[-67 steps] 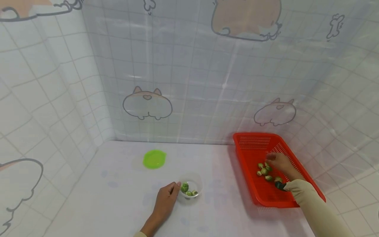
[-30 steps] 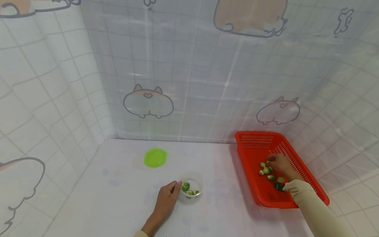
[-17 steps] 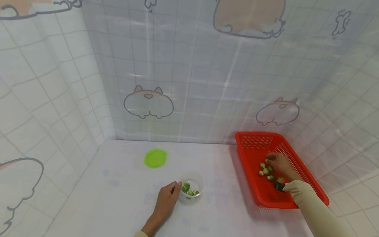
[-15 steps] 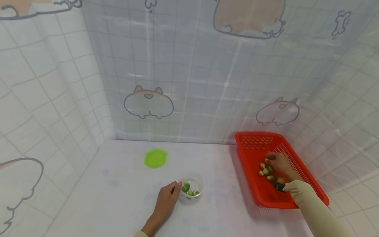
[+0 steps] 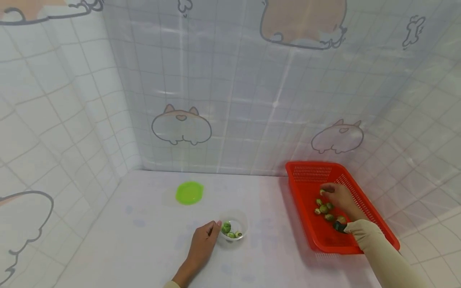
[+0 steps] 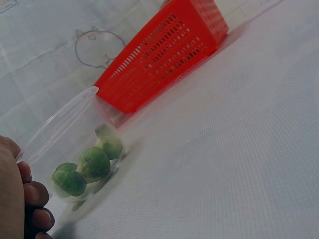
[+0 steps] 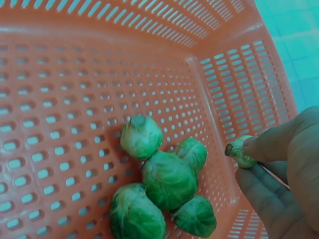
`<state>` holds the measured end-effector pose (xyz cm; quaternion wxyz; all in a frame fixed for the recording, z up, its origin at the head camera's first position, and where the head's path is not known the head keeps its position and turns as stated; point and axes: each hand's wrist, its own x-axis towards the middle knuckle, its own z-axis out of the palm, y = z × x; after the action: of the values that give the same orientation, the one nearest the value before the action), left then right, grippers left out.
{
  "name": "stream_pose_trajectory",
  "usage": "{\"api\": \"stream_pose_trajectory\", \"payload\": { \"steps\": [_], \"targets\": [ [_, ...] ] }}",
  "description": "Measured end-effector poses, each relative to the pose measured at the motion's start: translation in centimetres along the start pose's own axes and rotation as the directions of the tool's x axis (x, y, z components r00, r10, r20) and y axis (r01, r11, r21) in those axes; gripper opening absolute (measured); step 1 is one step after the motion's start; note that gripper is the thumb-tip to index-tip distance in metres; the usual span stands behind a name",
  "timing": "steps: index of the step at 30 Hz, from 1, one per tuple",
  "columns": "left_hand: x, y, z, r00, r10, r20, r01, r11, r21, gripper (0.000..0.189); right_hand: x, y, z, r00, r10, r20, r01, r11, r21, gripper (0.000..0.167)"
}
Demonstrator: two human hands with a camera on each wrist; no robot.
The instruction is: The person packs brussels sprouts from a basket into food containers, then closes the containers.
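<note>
My left hand [image 5: 203, 242] pinches the near-left rim of a clear plastic bowl [image 5: 235, 223] standing on the table. Through its wall, in the left wrist view, show a few green Brussels sprouts [image 6: 93, 164]. Over at the right, my right hand [image 5: 340, 198] is inside a red plastic basket [image 5: 305, 191]. Between thumb and fingers it pinches a small Brussels sprout [image 7: 242, 152], stem end outward, above the basket floor. A cluster of several more sprouts [image 7: 169, 180] lies on that floor beside the hand.
A bright green lid-like disc [image 5: 189, 193] lies flat on the white table [image 5: 144, 236], behind and left of the bowl. Plastic sheeting with a grid and dog drawings [image 5: 230, 100] hangs around the back and sides. The basket's raised walls surround the right hand.
The right hand has drawn one sprout away from the cluster, moving slightly left and toward the back of the basket. The left hand and the bowl stay in place.
</note>
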<state>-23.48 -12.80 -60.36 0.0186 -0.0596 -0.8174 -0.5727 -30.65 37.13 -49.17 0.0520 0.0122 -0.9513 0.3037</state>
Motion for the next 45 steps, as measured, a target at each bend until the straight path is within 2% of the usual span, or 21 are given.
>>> {"api": "stream_pose_trajectory", "payload": {
  "steps": [17,25,33,45],
  "targets": [
    [0.0,0.5,-0.3,1.0,-0.011,0.016,0.011,1.0,0.011,0.051,-0.1,-2.1,0.0,0.997,-0.048,-0.056,0.048,0.999,-0.005,0.027],
    [0.2,0.3,-0.4,1.0,0.0,0.005,0.0,1.0,0.007,0.052,-0.7,-3.0,-0.2,0.991,-0.107,-0.076,0.104,0.994,-0.043,0.024],
    [0.3,0.2,-0.3,1.0,-0.007,-0.005,0.007,1.0,0.002,0.051,-0.9,-4.0,0.1,0.995,-0.05,-0.081,0.05,0.999,-0.006,0.022],
    [0.3,0.2,-0.4,1.0,-0.01,0.01,0.01,1.0,-0.005,0.053,-1.3,-6.3,0.0,0.998,-0.047,-0.044,0.048,0.999,0.021,0.023]
  ]
}}
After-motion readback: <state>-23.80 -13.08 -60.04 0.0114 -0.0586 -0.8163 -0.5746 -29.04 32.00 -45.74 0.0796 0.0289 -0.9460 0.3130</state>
